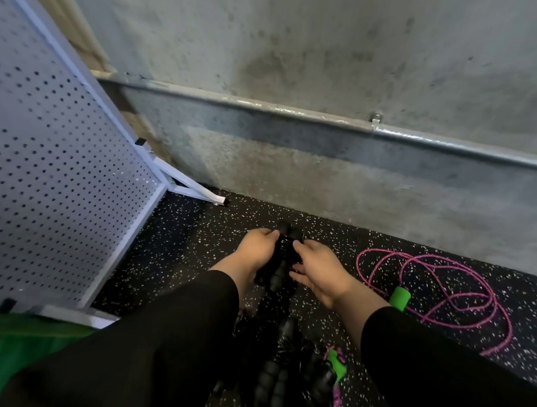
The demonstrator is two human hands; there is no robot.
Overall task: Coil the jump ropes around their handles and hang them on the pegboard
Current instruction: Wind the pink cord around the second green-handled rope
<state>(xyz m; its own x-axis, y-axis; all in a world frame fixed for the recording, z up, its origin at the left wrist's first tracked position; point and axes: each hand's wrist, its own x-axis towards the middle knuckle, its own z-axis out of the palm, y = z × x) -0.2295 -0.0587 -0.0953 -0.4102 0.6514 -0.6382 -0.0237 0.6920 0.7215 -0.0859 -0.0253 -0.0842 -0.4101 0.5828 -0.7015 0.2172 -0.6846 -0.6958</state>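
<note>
While both hands grip, black jump rope handles point(285, 255) sit between fingers point(299, 245).

Hands: two, a left hand point(257, 248) and a right hand point(316, 270), each in a black sleeve.

Black jump ropes: at least two. One black jump rope point(282, 258) sits between the hands; one more bundle of black handles point(273, 383) lies on the floor lower in view. The exact count there cannot be told.

Pink jump ropes: one loose pink jump rope point(434, 297) with one green handle point(399, 297); a second green-handled bundle point(336, 370) lies nearby.

White pegboard point(58, 171): one.

Wall pipe point(325, 118): one.
</note>
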